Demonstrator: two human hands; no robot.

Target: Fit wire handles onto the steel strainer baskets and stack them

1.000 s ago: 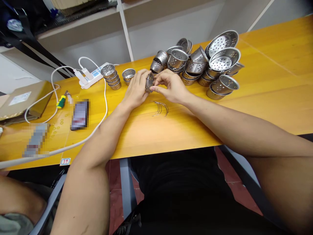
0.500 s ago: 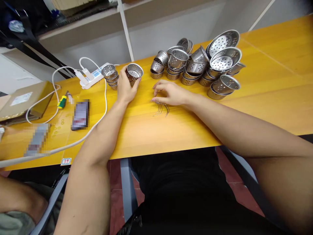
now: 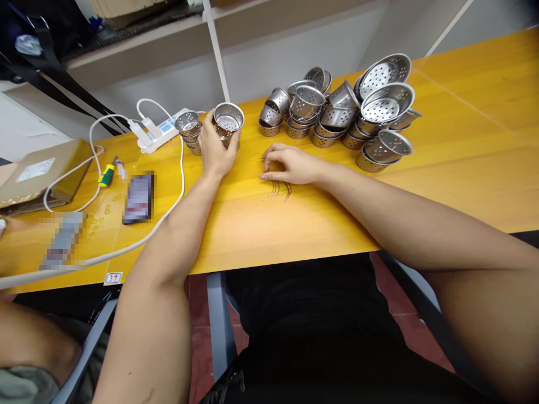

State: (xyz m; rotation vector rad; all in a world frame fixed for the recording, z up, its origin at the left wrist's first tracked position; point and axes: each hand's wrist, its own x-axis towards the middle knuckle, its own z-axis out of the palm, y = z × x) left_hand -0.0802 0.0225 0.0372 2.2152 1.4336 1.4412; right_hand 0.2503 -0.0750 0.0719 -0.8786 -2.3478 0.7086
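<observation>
My left hand (image 3: 215, 150) is wrapped round a perforated metal cup (image 3: 228, 119), tilted so that its holed bottom shows. Under it, part of another metal surface is visible, mostly behind my fingers. Just left of that hand stands a stack of similar cups (image 3: 188, 124). My right hand (image 3: 290, 163) is closed, thumb and forefinger brought together at the upper ends of several thin curved wires (image 3: 288, 192). The wires hang or lie below the thumb against the yellow table (image 3: 252, 224); how many the fingers grip is hidden.
Many perforated metal cups (image 3: 307, 100) are piled at the back right, some leaning. On the left are a power strip (image 3: 158, 134) with white cables, a green and yellow screwdriver (image 3: 107, 175), a blurred phone (image 3: 138, 197) and a cardboard box (image 3: 50, 171). Another person's leg (image 3: 37, 342) shows bottom left.
My left hand has raised the cup slightly and shifted it a little left, and a metal surface now shows beneath it. My right hand has barely moved at the wires.
</observation>
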